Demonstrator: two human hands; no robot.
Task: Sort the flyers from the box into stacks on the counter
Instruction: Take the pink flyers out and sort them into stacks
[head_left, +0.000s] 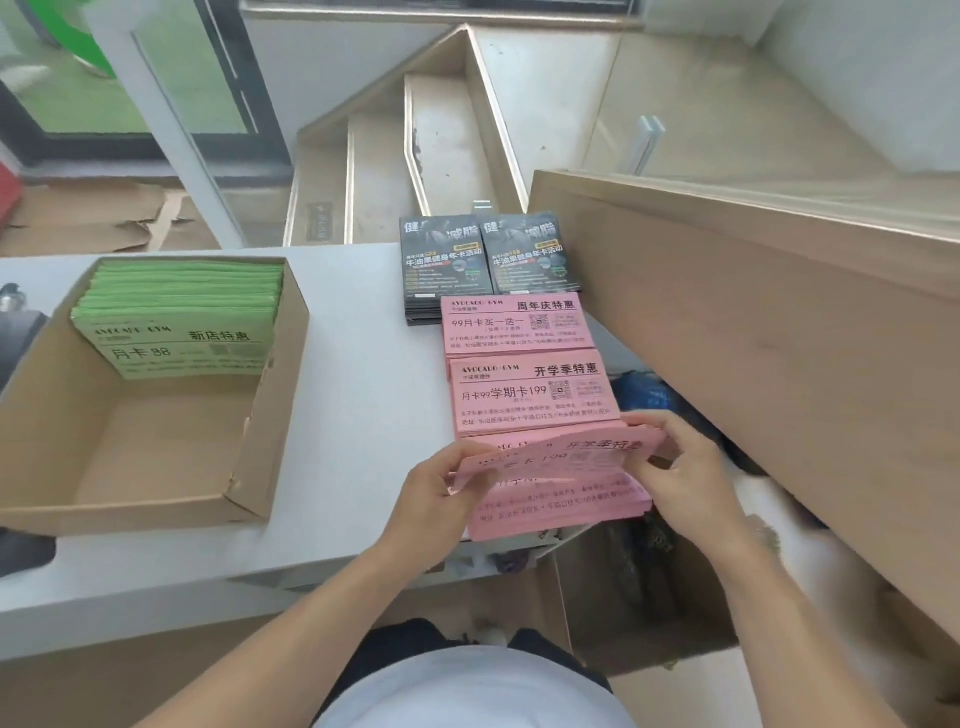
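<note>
Flyers are what everything on this white surface (337, 415) turns on, and the thin pink paper flyers (558, 480) being handled right now sit at the near end of the row, well to the right of the open brown cardboard box (249, 467). The left hand (441, 496) pinches the left edge of the top few sheets, thumb above and fingers curled beneath, and the right hand (680, 467) grips the right edge the same way. The sheets bow upward between them, clear of the pink stack below, which looks like squaring them up before laying them flat. Both forearms reach in from the near side, wrists low over the surface. Farther from the box's near corner, the row continues away from the person: a second pink stack (532, 392), a third pink stack with a different headline (514, 322), then two black glossy flyer stacks (491, 257) side by side. Each design has its own pile, which would explain the neat line. Inside the box, a bundle of green flyers (182, 312) leans against the far wall, not yet sorted.
</note>
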